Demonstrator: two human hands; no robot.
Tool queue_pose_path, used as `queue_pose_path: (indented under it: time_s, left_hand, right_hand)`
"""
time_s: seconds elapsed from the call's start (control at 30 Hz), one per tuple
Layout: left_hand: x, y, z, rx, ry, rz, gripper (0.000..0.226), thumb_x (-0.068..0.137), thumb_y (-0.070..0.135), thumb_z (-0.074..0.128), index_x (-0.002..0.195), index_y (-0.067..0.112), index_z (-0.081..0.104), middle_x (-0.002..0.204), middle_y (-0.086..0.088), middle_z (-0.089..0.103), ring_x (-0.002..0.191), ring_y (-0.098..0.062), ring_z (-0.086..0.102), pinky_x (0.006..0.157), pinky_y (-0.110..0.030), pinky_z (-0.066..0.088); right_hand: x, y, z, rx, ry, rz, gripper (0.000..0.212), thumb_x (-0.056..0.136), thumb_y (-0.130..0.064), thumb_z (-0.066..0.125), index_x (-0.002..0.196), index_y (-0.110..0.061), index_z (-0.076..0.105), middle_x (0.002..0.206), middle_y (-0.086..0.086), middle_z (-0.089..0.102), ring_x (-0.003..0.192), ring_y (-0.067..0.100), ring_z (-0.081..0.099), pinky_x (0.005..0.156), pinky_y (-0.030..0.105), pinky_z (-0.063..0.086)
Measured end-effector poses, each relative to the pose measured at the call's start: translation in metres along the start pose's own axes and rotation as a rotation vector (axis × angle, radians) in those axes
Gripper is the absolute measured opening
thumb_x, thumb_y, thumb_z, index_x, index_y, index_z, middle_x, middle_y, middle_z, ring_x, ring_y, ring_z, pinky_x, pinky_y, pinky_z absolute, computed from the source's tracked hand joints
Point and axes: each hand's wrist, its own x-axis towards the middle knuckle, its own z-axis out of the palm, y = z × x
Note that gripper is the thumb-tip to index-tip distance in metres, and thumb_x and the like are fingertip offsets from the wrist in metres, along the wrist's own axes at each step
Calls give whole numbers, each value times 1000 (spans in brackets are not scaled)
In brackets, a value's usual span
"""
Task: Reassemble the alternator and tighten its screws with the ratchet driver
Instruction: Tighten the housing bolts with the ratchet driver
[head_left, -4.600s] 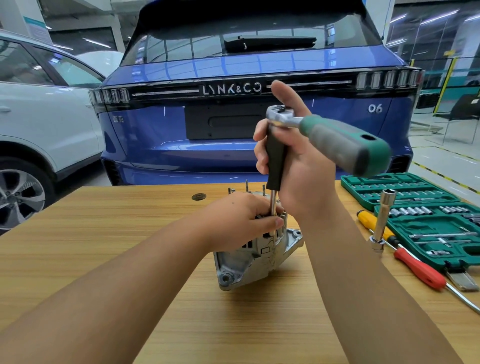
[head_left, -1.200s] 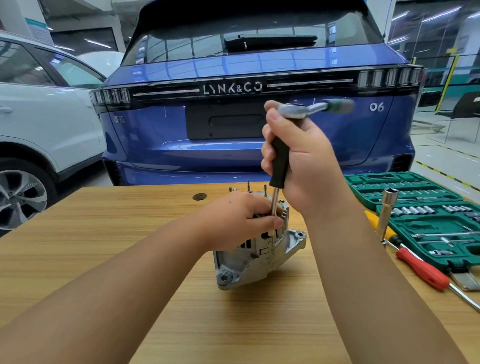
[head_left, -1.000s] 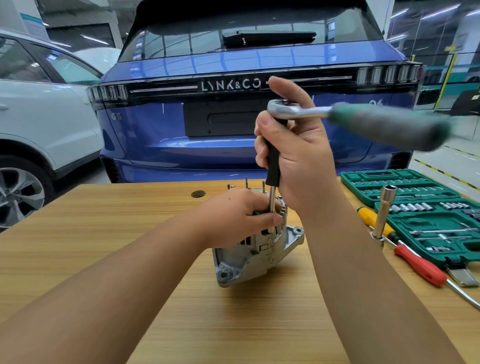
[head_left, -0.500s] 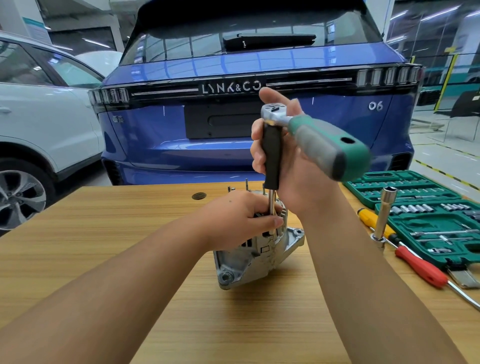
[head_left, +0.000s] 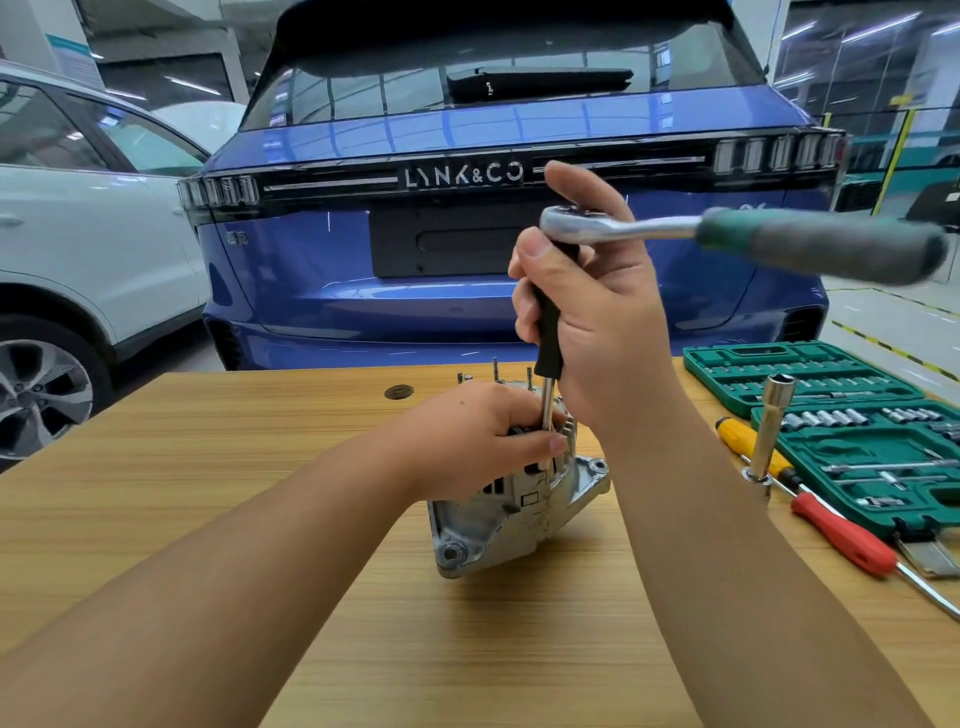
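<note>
A silver alternator (head_left: 511, 512) stands on the wooden table (head_left: 208, 467), a little right of centre. My left hand (head_left: 478, 436) grips its top, thumb lying along the housing. My right hand (head_left: 597, 312) is curled round the black vertical extension (head_left: 548, 338) of the ratchet driver (head_left: 675, 228). The steel shaft runs straight down into the alternator's top beside my left fingers. The ratchet's chrome head sits above my right thumb, and its green and grey handle points right, blurred by motion.
An open green socket case (head_left: 857, 415) lies at the table's right edge. In front of it lie a yellow and a red screwdriver (head_left: 841, 540), and a long socket (head_left: 769, 431) stands upright. A blue car (head_left: 467, 291) is parked just beyond the table; a white one sits left.
The ratchet handle has swung from pointing toward me at the lower right round to pointing straight right. It has been going back and forth over the earlier frames. My left hand and the alternator stay put.
</note>
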Motion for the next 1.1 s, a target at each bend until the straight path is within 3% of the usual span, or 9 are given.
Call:
queue_pose_path:
  time_s: [0.13,0.27,0.37,0.43,0.57,0.67,0.77,0.9,1.1]
  left_hand:
    - [0,1,1,0,-3,-4,18,101,44,53,85,45,61,82,15,65,78,1,59,63,-22,47]
    - [-1,1,0,0,17,10,28,101,42,55,73,47,55,78,17,62,75,0,57,63,-22,43]
    - [0,1,0,-20,22,15,34,101,42,55,68,52,55,76,22,60,72,2,56,62,-23,40]
    - [0,0,1,-25,16,13,29,101,43,55,73,49,56,79,17,62,73,-2,58,65,-27,47]
    - [1,-1,2,-25,19,1,18,100,44,56,83,44,62,82,16,65,77,-3,60,70,-27,51]
    - [1,-1,2,6,12,2,23,100,46,54,79,42,60,80,18,63,71,1,57,55,-12,41]
    - [3,-1,2,24,-1,10,23,100,48,51,78,47,56,83,15,64,76,-2,58,62,-20,47]
    - [3,-2,1,22,-4,-6,19,100,49,51,86,44,62,94,14,68,80,-6,62,73,-38,55]
    - [0,1,0,17,13,10,28,101,44,54,74,52,54,78,37,59,70,9,57,55,-16,36]
  right_hand:
    - [-3,4,-3,-6,2,-12,44,98,4,51,122,-32,60,83,3,56,60,16,45,50,27,41]
    - [7,-2,-7,161,-43,209,37,97,-20,47,125,1,54,69,7,57,51,17,47,48,29,36]
    - [6,-2,-9,297,-128,180,48,84,-36,61,128,-18,56,76,9,60,56,22,46,52,31,32]
    - [2,0,-9,318,-148,171,44,92,-44,51,128,-20,57,80,9,58,59,21,44,53,32,32]
    - [2,-1,-4,277,-23,228,35,92,-41,54,120,-21,62,84,6,57,57,16,50,49,25,42]
    - [0,-3,0,69,125,142,13,91,-36,68,89,-24,70,68,-1,52,51,14,40,44,24,34]
    - [3,-5,-6,-18,272,163,21,94,-26,70,73,-25,69,59,-3,44,48,12,34,44,27,29]
    - [4,-6,-12,253,89,288,12,99,-16,58,109,-21,61,72,-3,54,56,11,46,55,25,35]
    - [-3,1,8,-47,-7,-17,30,100,-4,52,124,-21,52,81,4,48,54,18,38,45,29,32]
